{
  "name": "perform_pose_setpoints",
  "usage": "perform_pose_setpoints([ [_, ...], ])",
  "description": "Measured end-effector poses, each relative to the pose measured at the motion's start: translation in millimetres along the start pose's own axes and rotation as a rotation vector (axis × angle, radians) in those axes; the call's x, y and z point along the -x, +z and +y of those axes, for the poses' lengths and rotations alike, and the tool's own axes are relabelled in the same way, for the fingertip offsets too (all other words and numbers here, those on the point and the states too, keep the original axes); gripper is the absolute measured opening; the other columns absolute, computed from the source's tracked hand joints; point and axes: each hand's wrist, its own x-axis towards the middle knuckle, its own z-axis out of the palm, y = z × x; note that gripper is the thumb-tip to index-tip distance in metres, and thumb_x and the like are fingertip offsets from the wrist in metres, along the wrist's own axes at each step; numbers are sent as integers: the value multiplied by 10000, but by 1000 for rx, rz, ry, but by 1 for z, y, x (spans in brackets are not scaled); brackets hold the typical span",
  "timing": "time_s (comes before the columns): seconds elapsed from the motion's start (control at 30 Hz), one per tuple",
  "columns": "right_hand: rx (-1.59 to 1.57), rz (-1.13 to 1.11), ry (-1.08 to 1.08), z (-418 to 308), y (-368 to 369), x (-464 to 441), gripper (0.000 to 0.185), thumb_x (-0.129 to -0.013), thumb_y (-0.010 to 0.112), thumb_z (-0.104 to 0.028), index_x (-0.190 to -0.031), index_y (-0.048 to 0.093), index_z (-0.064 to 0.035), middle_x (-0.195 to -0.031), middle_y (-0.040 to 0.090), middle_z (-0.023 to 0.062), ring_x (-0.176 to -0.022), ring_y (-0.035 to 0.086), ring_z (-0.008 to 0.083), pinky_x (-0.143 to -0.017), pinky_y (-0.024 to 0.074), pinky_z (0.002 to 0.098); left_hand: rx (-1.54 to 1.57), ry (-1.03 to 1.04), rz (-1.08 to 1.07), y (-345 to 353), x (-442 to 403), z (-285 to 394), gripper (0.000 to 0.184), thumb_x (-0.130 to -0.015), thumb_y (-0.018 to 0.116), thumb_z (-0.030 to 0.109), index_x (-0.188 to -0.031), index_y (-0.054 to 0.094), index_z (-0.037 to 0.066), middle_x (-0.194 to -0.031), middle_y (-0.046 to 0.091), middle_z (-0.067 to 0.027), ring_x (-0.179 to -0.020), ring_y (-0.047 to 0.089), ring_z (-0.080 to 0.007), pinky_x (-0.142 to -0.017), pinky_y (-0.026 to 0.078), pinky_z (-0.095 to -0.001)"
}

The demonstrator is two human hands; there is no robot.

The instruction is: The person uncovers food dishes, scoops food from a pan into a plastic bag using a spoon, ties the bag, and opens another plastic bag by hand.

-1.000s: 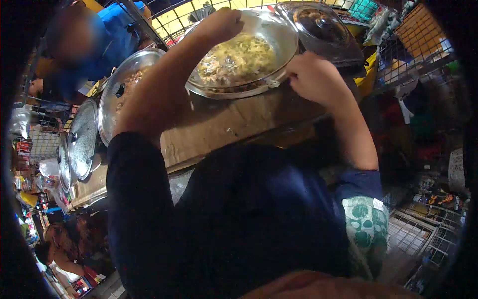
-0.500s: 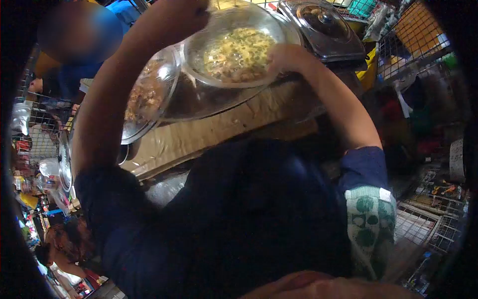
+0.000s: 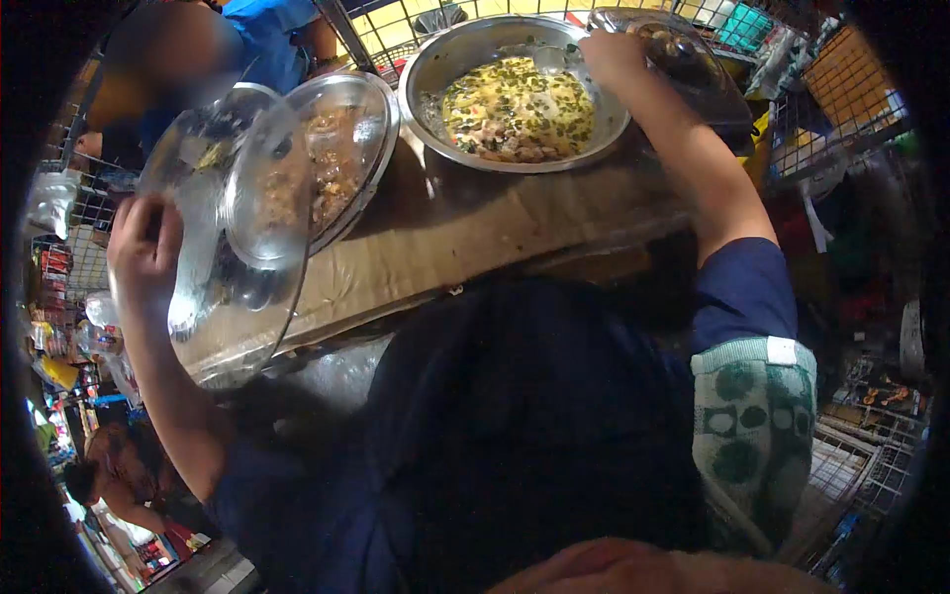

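Room: close-packed stall, wire mesh (image 3: 839, 154) rising beyond and beside the work, a person in blue (image 3: 265, 45) at upper left, another person (image 3: 129, 475) down at lower left.
Bench: runs diagonally across the view, brown and creased on top, carrying a row of food vessels, with light glinting off its surface.
Metal basin (image 3: 503, 164): sits upright near the far side of the bench, uncovered, wide mouth facing up.
Large clear lid (image 3: 223, 307): out at the left, tilted, overlapping the covered pan in this view; whether the two touch, I cannot tell.
Covered pan (image 3: 371, 188): just left of the basin, brown chunky food showing through its glass.
Dark dish (image 3: 727, 99): just right of the basin, see-through cover on top, partly behind the right forearm.
Food (image 3: 517, 99): yellow and speckled green, chunks gathered at the near side of the basin.
Left hand (image 3: 146, 238): closed on the large clear lid, apparently near its middle; exact grip hidden.
Right hand (image 3: 612, 61): up at the basin's far-right rim, fingers curled; whether they grip anything, I cannot tell.
Action: basin open, lid held aside, right hand at the rim; moving that lid looks to call for a steady wrist and clearance from the pan.
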Motion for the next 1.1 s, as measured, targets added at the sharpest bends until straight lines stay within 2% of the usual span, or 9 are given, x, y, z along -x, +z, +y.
perform_pose_setpoints([
  [0.13,-211,-90,-85,-18,20,-10,168,-721,520,-128,-843,635,-127,-824,626,79,-782,603,261,-636,471,389,-74,-10,32,-13,40,-11,121,-786,543,94,-815,530,-22,-757,510,-123,-689,517,-231,-629,409,-305],
  [0.23,-642,-298,-206,-19,7,-3,188,-663,630,-104,-847,658,-74,-753,628,81,-706,597,210,-606,467,323,-48,-76,70,-31,73,-2,114,-799,536,82,-802,521,-30,-733,491,-108,-663,488,-208,-614,392,-289],
  [0.33,-717,-329,-420,-26,3,-1,216,-643,641,-177,-846,671,-108,-784,645,90,-722,615,235,-661,480,362,44,-248,56,-31,98,-15,115,-812,532,83,-798,524,-31,-722,485,-92,-649,464,-187,-609,384,-273],
  [0.67,-534,-119,-345,-12,-81,36,170,-689,628,-146,-850,651,-94,-779,618,60,-723,586,201,-652,454,323,-188,-233,168,-40,133,-11,108,-810,540,75,-810,528,-32,-747,517,-125,-692,498,-250,-670,411,-315],
  [0.8,-264,199,-343,-6,-97,38,190,-646,652,-191,-815,635,-107,-784,620,58,-763,590,215,-690,446,362,-182,-233,182,-38,130,-6,105,-808,542,70,-811,531,-35,-761,531,-124,-703,509,-248,-680,415,-312],
  [0.87,334,-227,-390,-6,-122,37,258,-758,612,-320,-834,634,-75,-790,598,91,-778,576,239,-727,463,404,-159,-244,187,-37,127,-4,104,-805,546,67,-813,536,-36,-764,538,-121,-707,515,-248,-690,419,-309],
  [0.9,334,-227,-389,-1,-112,35,258,-758,612,-320,-834,634,-75,-790,598,91,-778,576,239,-727,463,404,-159,-242,187,-37,127,-4,104,-805,546,67,-813,536,-36,-764,538,-121,-707,515,-248,-690,419,-309],
  [0.97,250,-181,-415,12,-82,32,204,-599,660,-168,-790,634,-102,-756,620,71,-748,591,215,-655,448,377,-144,-205,207,-35,125,-5,101,-800,551,64,-811,540,-36,-757,541,-117,-700,515,-240,-682,420,-309],
  [1.1,64,-390,-346,6,-82,35,226,-571,650,-137,-793,641,-93,-731,621,71,-717,591,204,-608,451,363,-120,-185,227,-31,127,-6,97,-797,553,61,-810,544,-35,-747,541,-115,-689,511,-233,-665,418,-306],
])
